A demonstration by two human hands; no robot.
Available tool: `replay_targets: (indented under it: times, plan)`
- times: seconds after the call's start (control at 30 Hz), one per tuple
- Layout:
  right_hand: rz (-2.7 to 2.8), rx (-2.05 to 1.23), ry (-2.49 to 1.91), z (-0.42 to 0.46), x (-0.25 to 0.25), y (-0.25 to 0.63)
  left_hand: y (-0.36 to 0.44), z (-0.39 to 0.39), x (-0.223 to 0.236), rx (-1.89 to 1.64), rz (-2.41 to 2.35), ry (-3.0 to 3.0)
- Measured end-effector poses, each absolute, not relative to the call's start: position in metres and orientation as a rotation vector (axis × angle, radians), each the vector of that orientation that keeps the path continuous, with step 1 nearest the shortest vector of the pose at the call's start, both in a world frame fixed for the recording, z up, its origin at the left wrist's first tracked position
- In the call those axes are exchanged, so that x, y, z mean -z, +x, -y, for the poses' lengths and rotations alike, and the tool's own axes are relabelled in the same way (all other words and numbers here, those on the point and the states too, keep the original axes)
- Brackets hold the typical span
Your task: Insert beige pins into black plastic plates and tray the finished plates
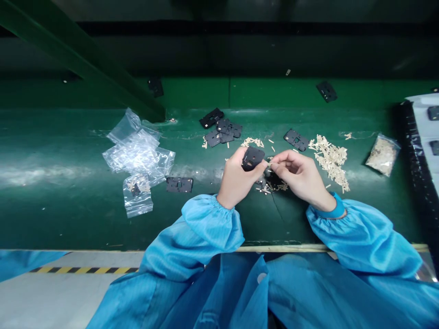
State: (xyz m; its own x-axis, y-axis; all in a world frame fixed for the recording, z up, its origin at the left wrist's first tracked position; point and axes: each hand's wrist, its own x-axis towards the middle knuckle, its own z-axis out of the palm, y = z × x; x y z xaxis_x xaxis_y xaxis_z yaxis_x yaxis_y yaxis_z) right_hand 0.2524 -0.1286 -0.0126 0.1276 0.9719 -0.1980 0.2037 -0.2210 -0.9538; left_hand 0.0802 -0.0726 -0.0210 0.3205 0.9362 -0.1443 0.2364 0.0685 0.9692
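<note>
My left hand (237, 179) grips a flat black plastic part (253, 157) with cut-outs, fingers behind it and thumb along its lower edge. Close by on the right, my right hand (297, 172) is closed in a pinch on a small pale strip (269, 164), near the tip of my left thumb. Below the hands lies a scatter of small pale and dark bits (265, 186). Just beyond my right hand rests another black plastic part (296, 139), beside a heap of pale strips (331, 160). A smaller group of strips (253, 142) lies behind my left hand.
Several black parts (224, 129) overlap farther back, and a single one (179, 184) lies to the left. Clear zip bags (139, 153) are piled at left. A filled bag (383, 154) and a black-edged white tray (420, 107) are at right. A green post (113, 77) slants down at upper left.
</note>
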Motion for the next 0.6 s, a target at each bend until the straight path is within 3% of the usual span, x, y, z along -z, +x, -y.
replay_targets:
  times: [0.17,0.4,0.6]
  plan:
    - [1.296,-1.066,-1.594,0.1311,0.0165,0.2514,0.0812,0.0748,0.0218,-0.794,-1.195,1.484]
    - [1.576,-0.569,-1.604,0.1352,0.0188,0.2458,0.0822,0.0777,0.0209,-0.768,-1.232,1.498]
    - [1.708,-0.434,-1.579,0.1382,0.0218,0.2451,0.0826,0.0775,0.0209,-0.780,-1.204,1.485]
